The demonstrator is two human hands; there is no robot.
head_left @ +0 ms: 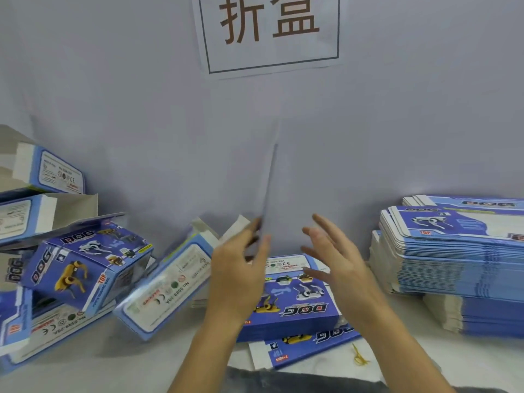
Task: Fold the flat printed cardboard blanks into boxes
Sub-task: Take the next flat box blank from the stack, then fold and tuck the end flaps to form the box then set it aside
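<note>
Blank held edge-on over the stack

Forearms enter from the bottom edge. Left hand [238, 268] pinches a flat blank [269, 182] upright (seen edge-on, print unreadable, blurred). Right hand [337, 259] hangs beside it, fingers spread, touching nothing. Below both: low stack of blanks [297, 307]. Folded boxes [85, 265] left, tall stack [453, 251] right, cut off

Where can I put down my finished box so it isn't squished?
Bare table shows at the near edge, between the folded boxes on the left and the left hand. A smaller patch lies by the yellow rubber band, below the tall stack of blanks. The left side and middle are crowded.
</note>
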